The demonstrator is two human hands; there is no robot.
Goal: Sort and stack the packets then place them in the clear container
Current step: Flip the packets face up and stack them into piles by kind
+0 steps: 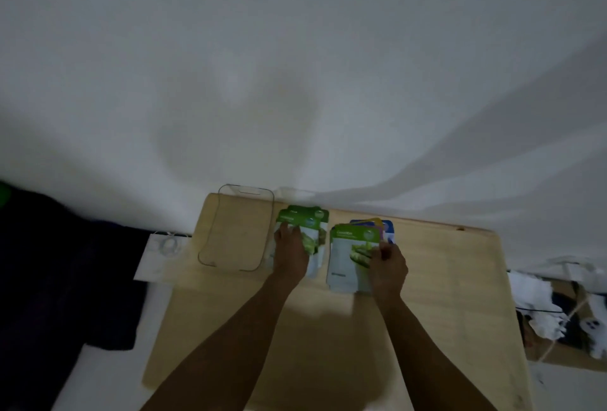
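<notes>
A clear container (pixel 236 229) stands at the far left of a light wooden table (pixel 443 295). Right beside it lies a small stack of green-topped packets (pixel 313 229); my left hand (pixel 290 253) rests flat on that stack, fingers spread. Further right is a second pile whose top packet is green and white (pixel 345 256), with purple, yellow and blue packets (pixel 382 226) showing behind it. My right hand (pixel 387 264) pinches the right edge of that top green packet.
A white wall rises just behind the table. Dark fabric (pixel 65 279) lies to the left and a white box (pixel 157 256) sits near the table's left corner. A patterned cloth and cardboard (pixel 565 322) lie off the right edge.
</notes>
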